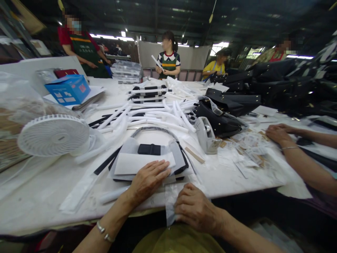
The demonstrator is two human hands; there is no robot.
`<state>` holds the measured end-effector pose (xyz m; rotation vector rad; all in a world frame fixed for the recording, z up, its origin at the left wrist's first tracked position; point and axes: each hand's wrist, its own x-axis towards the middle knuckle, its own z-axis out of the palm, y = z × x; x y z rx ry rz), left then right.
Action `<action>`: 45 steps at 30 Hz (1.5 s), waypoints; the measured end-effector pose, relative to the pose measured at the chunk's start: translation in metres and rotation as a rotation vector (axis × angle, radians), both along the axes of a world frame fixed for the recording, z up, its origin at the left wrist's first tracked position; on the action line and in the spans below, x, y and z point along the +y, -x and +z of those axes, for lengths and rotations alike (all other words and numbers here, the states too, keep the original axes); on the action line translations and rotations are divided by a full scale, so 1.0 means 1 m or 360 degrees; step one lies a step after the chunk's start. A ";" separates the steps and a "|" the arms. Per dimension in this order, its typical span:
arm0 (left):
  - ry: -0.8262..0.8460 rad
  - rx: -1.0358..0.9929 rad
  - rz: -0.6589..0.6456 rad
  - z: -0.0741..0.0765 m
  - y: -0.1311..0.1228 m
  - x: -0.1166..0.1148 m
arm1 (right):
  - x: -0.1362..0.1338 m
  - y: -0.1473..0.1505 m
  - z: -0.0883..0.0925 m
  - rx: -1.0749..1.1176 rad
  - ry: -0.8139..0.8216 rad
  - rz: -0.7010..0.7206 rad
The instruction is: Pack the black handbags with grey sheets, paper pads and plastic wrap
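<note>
My left hand (149, 179) lies flat, fingers stretched, on a white sheet (137, 163) that tops a stack of grey and black flat pieces (179, 160) with a small black part (149, 149) on it. My right hand (196, 207) is curled at the table's near edge, its fingers closed on a clear plastic bag (170, 202) that hangs over the edge.
A white fan (54, 135) stands at left, a blue box (68, 89) behind it. White foam-wrapped straps (158, 116), a grey tape dispenser (206, 135) and black bags (229, 105) fill the middle. A co-worker's hand (279, 133) rests on small tags at right; other people stand beyond the table.
</note>
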<state>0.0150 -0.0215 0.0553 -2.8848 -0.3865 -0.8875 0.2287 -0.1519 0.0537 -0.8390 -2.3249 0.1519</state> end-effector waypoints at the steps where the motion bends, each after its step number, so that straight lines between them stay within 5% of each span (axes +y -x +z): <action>1: 0.0005 0.0004 -0.0001 0.000 0.000 0.000 | 0.001 -0.001 0.012 0.0015 0.0002 0.0020; 4: 0.0035 0.0004 0.0005 -0.001 0.000 0.000 | 0.012 -0.002 0.045 0.0153 -0.0097 -0.0157; 7: 0.0061 -0.0014 0.0012 -0.004 0.000 0.000 | 0.037 0.000 0.059 0.0180 -0.0194 -0.0362; 12: 0.0185 -0.0124 0.0086 -0.009 -0.001 -0.001 | 0.070 0.000 0.047 -0.0081 -0.0103 -0.0372; 21: 0.0253 -0.0166 0.0132 -0.013 -0.003 -0.002 | 0.071 0.012 0.050 -0.0641 -0.0244 -0.0564; 28: 0.0332 -0.0043 -0.0020 0.001 0.002 -0.006 | 0.077 0.007 0.035 -0.0608 -0.0512 -0.0439; 33: 0.0127 -0.0104 0.0039 -0.003 -0.003 -0.004 | 0.080 0.006 0.031 -0.0595 -0.0552 -0.0377; 40: 0.0012 -0.0013 0.0067 -0.008 -0.004 -0.007 | 0.037 -0.008 0.044 -0.0472 -0.0270 -0.0181; 45: -0.0013 -0.0023 0.0083 -0.011 -0.005 -0.010 | -0.003 -0.012 0.014 -0.0662 -0.0239 -0.0089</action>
